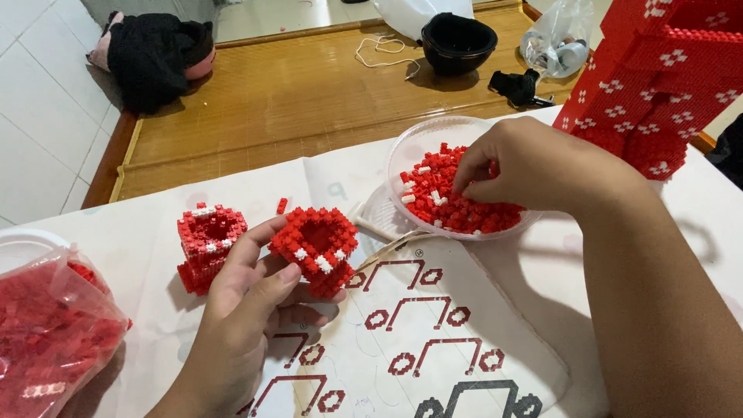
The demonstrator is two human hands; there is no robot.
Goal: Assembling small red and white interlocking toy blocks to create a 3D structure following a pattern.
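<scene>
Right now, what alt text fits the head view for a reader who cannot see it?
The left hand holds a small red and white brick assembly while the right hand picks among loose red and white bricks in a clear plastic bowl. A printed instruction sheet lies below, with a second small assembly and a bag of red bricks at left.

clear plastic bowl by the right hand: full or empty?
Partly full. The clear plastic bowl holds a pile of small red and white bricks; the right hand reaches into it.

Red-and-white brick piece (316, 249), clear bowl (418, 139) of red bricks (453, 203) — red-outlined diagram sheet (433, 325), tan mat (309, 93).
</scene>
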